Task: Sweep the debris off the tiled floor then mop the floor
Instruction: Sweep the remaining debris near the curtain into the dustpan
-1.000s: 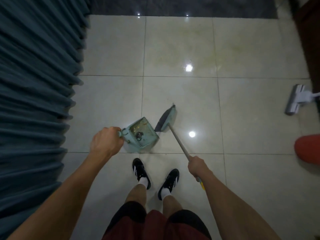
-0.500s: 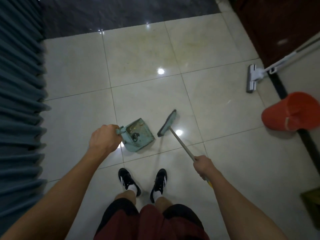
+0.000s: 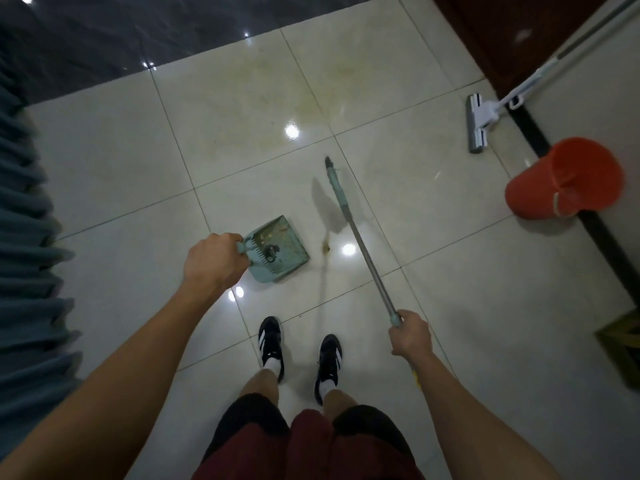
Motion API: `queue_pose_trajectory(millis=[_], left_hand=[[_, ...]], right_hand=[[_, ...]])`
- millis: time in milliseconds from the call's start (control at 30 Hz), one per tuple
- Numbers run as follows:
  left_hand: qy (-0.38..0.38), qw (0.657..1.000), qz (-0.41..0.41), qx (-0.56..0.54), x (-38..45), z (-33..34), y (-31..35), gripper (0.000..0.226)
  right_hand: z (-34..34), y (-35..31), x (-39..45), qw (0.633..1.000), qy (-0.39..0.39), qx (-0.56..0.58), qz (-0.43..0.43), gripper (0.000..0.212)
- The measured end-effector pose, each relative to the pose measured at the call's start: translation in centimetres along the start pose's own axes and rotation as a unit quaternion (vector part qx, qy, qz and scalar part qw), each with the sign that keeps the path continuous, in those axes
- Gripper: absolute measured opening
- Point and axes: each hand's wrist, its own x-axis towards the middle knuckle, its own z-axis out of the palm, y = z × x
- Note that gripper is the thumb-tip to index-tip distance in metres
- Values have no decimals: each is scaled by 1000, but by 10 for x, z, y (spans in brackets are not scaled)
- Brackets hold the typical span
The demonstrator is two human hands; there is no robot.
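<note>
On the glossy cream tiled floor (image 3: 433,258), one person stands with two feet in black trainers with white stripes (image 3: 272,342), wearing dark red and black shorts. There are two cleaning tools in the hands. The left hand (image 3: 214,261) has its fingers curled round the short handle of one pale green plastic dustpan (image 3: 277,252), which sits on the floor just ahead of the left foot. Inside the pan lie a scatter of small yellowish crumbs and one darker clump near the toothed comb edge. The right hand (image 3: 410,336) grips the end of one long grey metal-handled broom (image 3: 363,251), fingers wrapped round the shaft; the shaft slants forward and left, and its green head is seen edge-on, to the right of the dustpan and apart from it. Whether the head touches the tiles cannot be told. One small brownish piece of debris (image 3: 325,249) lies on the floor between the dustpan's open edge and the broom shaft, beside a bright ceiling-light reflection.

Farther right, one white flat-headed mop (image 3: 479,121) rests on the floor with its pole leaning up toward the top right corner. Near it stands one orange plastic bucket (image 3: 561,180). Teal pleated curtains (image 3: 24,244) hang along the left edge, and a dark polished strip of floor runs across the top.
</note>
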Motion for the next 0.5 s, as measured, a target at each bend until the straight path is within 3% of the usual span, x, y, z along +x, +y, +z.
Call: queue_pose_trajectory(millis=[133, 267, 500], left_hand=[[-13, 998, 37, 41, 25, 4, -11, 19], [-27, 995, 66, 66, 50, 4, -23, 25], [-39, 988, 112, 93, 80, -1, -30, 29]], right_hand=[[15, -20, 2, 999, 0, -28, 23, 46], [43, -31, -6, 998, -12, -38, 43, 29], [96, -60, -35, 996, -52, 11, 74, 17]])
